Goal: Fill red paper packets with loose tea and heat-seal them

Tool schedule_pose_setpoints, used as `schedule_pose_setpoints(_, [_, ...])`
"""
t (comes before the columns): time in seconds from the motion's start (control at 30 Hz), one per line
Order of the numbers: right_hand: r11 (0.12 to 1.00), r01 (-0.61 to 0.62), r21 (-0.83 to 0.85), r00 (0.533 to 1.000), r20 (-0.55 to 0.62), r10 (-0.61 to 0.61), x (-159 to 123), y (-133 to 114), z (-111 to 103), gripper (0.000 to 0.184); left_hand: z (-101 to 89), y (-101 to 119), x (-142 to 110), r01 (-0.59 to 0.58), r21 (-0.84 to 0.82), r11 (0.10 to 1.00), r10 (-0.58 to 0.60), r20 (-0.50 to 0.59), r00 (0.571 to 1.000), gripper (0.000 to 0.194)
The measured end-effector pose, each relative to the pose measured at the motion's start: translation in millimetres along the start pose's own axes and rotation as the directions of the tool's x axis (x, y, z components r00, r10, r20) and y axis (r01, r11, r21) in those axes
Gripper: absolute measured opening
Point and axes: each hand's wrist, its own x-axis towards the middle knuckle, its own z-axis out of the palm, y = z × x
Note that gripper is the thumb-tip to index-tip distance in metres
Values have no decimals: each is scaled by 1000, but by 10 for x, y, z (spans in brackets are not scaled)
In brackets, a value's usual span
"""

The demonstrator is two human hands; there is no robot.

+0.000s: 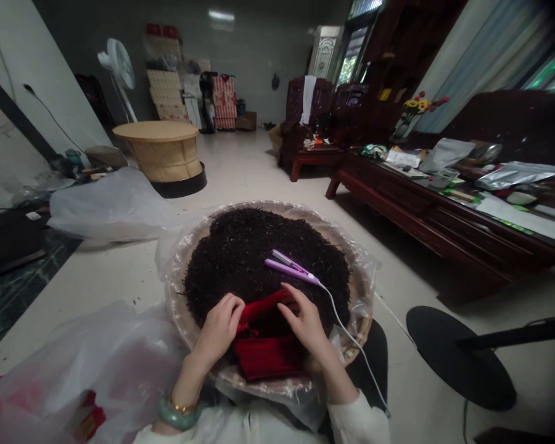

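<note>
My left hand (221,322) is closed, its fingers pinching the left end of a red cloth pouch (263,304). My right hand (304,317) grips the pouch's right end between thumb and fingers. Below it, more folded red cloth (269,359) lies at the near rim of a round woven basket (181,311) lined with clear plastic. Dark, dry tea-like leaves (259,240) are heaped in the basket. Just beyond my right hand, a small purple hair straightener (292,272) rests on the leaves with its plates apart. Its white cord (345,327) runs over the near right rim.
Clear plastic bags (111,203) lie on the floor to the left. A round black stand base (460,357) is at the right. Beyond it stands a long dark wooden table (425,216) with packets. A wood-topped drum-like stand (155,131) and a white fan (120,65) are farther back.
</note>
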Motion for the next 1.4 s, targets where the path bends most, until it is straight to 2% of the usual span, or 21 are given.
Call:
schedule_pose_setpoints(0.1, [997, 37, 61, 990, -139, -28, -29, 11, 136, 41, 107, -10, -13, 69, -170, 983, -85, -84, 993, 21])
schedule_pose_setpoints(0.17, [995, 63, 82, 974, -221, -44, -36, 3, 203, 38, 174, -31, -20, 160, -334, 929, -190, -61, 980, 21])
schedule_pose_setpoints(0.27, [991, 80, 106, 946, -320, -42, -31, -22, 223, 20, 243, -81, -17, 288, -575, 766, -352, 0, 936, 26])
schedule_pose_setpoints(0.33, [985, 113, 128, 925, -375, -57, -35, -52, 196, 15, 274, -104, -11, 314, -695, 647, -430, 8, 903, 32])
schedule_pose_setpoints(0.4, [972, 201, 120, 900, -414, -135, -58, -89, 172, 16, 304, -91, -11, 296, -804, 515, -519, -18, 855, 41])
schedule_pose_setpoints(0.47, [936, 347, 54, 869, -395, -299, -100, -127, 180, 19, 330, -31, -18, 247, -909, 334, -594, 0, 804, 45])
schedule_pose_setpoints(0.5, [903, 429, 13, 849, -348, -398, -127, -145, 199, 22, 339, 14, -24, 232, -949, 216, -601, 58, 797, 44])
schedule_pose_setpoints(0.57, [816, 575, -50, 795, -202, -572, -182, -177, 260, 28, 341, 108, -33, 254, -967, 8, -538, 209, 817, 43])
schedule_pose_setpoints(0.6, [779, 624, -66, 770, -117, -627, -207, -194, 291, 31, 334, 147, -34, 269, -962, -34, -506, 249, 826, 43])
schedule_pose_setpoints(0.67, [746, 663, -67, 749, 50, -661, -236, -236, 323, 36, 311, 189, -35, 282, -959, -6, -477, 250, 843, 43])
schedule_pose_setpoints(0.73, [765, 641, -60, 763, 156, -627, -223, -297, 293, 44, 287, 178, -37, 290, -951, 107, -468, 209, 859, 46])
schedule_pose_setpoints(0.87, [825, 549, -133, 834, 143, -532, -52, -445, 132, 67, 270, 102, -64, 383, -868, 316, -384, 252, 888, 56])
schedule_pose_setpoints(1.0, [809, 561, -177, 826, 185, -533, 124, -479, 135, 61, 302, 73, -92, 358, -800, 481, -324, 217, 921, 57])
schedule_pose_setpoints(1.07, [782, 586, -214, 809, 105, -578, 147, -431, 213, 55, 332, 56, -100, 353, -801, 484, -328, 208, 922, 58])
schedule_pose_setpoints(1.13, [752, 609, -252, 777, 0, -629, 137, -372, 285, 49, 362, 26, -106, 360, -818, 449, -334, 220, 917, 58])
schedule_pose_setpoints(1.23, [758, 600, -255, 755, -133, -643, 121, -323, 312, 31, 387, -27, -108, 349, -825, 445, -347, 201, 916, 56])
schedule_pose_setpoints(1.3, [783, 588, -203, 770, -157, -619, 138, -321, 285, 16, 386, -46, -105, 337, -811, 478, -351, 176, 920, 53])
schedule_pose_setpoints(1.4, [857, 505, -99, 852, -100, -513, 186, -331, 244, 2, 371, -44, -93, 352, -783, 513, -333, 196, 922, 51])
